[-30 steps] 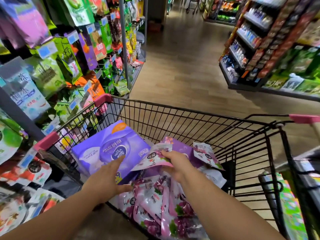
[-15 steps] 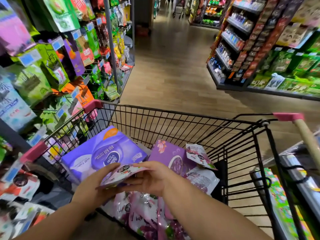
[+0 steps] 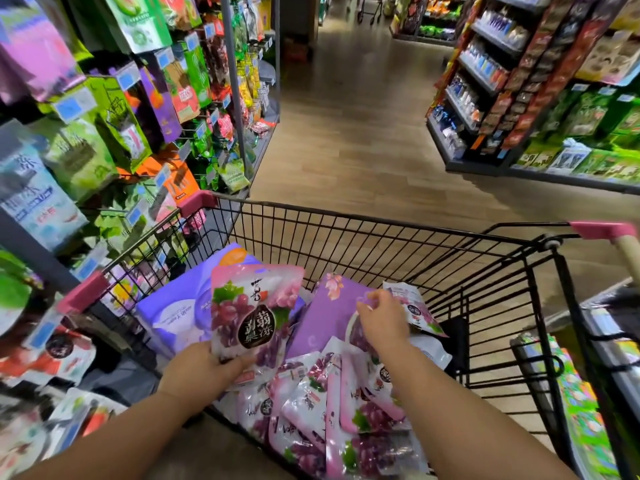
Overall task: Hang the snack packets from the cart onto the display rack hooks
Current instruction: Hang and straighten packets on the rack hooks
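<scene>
Now left hand point(image 3: 199, 370) holds grape packet point(image 3: 251, 311) upright.

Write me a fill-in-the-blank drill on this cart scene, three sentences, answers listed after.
1. The left hand holds a grape jelly packet upright by its ____ edge.
2. The right hand reaches down into the wire ____, over the loose packets piled there.
3. The display rack with its hanging snacks stands on the person's ____ side.

Missing words: bottom; cart; left
</scene>
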